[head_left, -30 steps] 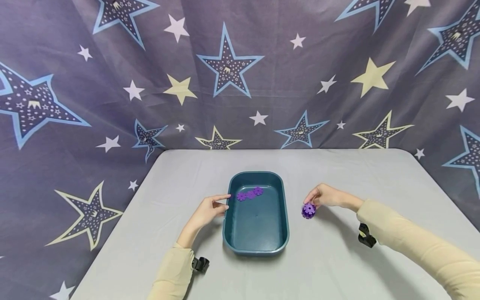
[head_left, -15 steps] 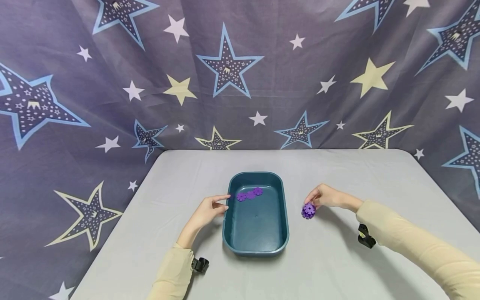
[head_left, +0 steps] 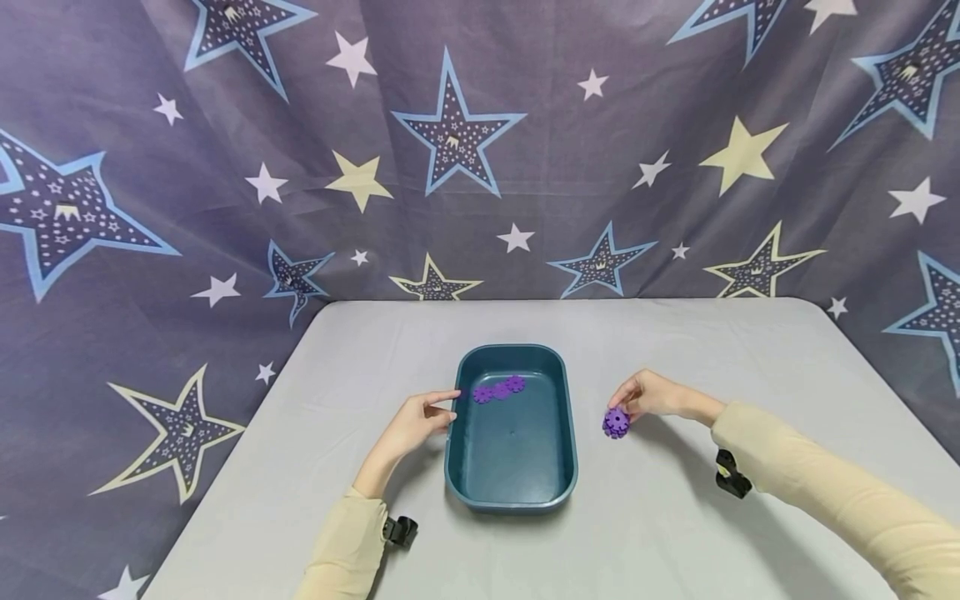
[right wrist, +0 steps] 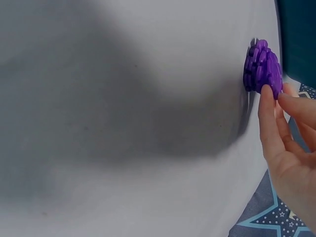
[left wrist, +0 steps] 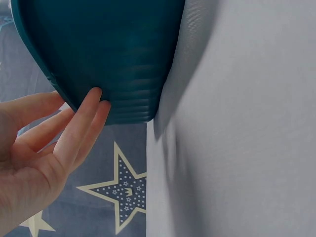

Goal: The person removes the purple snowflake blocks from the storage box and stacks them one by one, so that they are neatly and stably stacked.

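In the head view, my left hand (head_left: 412, 427) is at the left rim of a teal plastic bin (head_left: 573, 454). The left wrist view shows fingers on both sides of the bin's wall (left wrist: 123, 54), pinching its edge. Inside the bin, toward the far end, lies a diagonal row of purple flower-shaped plastic discs (head_left: 500, 390). To the right of the bin, my right hand (head_left: 647, 393) pinches the edge of a small stack of similar purple notched discs (head_left: 617, 422). In the right wrist view this stack (right wrist: 261, 69) sits at or just above the tabletop; contact is hard to tell.
A pale grey cloth-covered table (head_left: 675, 533) bears the bin. A dark curtain with stars (head_left: 525, 125) hangs behind and beside it. Black wrist mounts are strapped to both sleeves, the left sleeve (head_left: 345, 533) and the right sleeve (head_left: 817, 475).
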